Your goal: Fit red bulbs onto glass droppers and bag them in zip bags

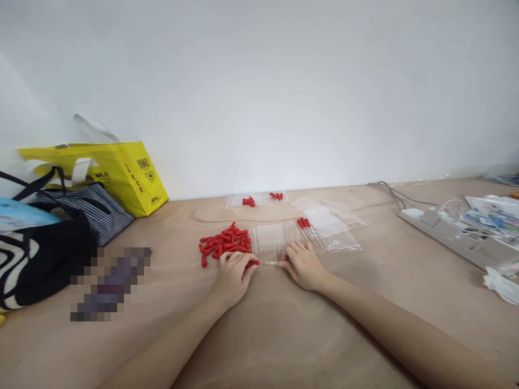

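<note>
Nearly closed, the left hand [234, 274] pinches a red cap [253, 263] and the right hand [304, 267] a clear tube [272, 263], ends just apart. A hard squeeze could crack the tube (it looks thin). A bump could scatter the red pile [225, 241] or tube row [265, 240] just behind. The worktop [259, 335] has open room in front.

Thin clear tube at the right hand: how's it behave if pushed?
Probably light: the tube looks slim. Likely stiff, as its end juts out straight from the right hand. Might roll if released, since it seems round, though detail is small.
</note>
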Motion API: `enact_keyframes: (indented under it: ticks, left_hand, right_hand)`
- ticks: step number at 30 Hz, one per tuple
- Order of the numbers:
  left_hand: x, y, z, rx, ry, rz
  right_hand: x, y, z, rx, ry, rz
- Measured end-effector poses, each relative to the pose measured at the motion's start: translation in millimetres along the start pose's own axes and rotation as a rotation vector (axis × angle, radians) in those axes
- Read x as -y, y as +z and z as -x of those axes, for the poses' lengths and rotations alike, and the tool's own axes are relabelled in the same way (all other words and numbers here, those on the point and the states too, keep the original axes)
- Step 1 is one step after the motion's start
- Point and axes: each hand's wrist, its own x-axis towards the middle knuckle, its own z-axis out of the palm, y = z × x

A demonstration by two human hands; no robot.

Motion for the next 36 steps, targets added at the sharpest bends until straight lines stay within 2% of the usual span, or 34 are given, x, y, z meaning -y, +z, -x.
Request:
enact_keyframes:
  ticks: [3,11,19,26,36]
  left_hand:
    - [-2.5,3.5,-0.7,-0.005,0.017,0.017]
    - [-6.1,3.9,-2.4,-0.022,0.051,0.016]
    - [-8.3,2.5,-3.0,-0.078,0.072,0.017]
    - [-7.1,3.4,-2.8,-0.085,0.076,0.031]
    - [-9.8,4.4,-1.4,-0.082,0.116,0.025]
  right_hand:
    - [-0.2,2.9,0.8,-0.048,0.020,-0.074]
    - [0.1,9.7,0.4,-0.068,-0.075,-0.203]
    - [4.5,6.5,1.0,-0.057,-0.159,-0.209]
    - [7.8,4.7,1.9,-0.098,-0.156,-0.163]
    - [8.1,7.3,0.0,-0.152,-0.229,-0.135]
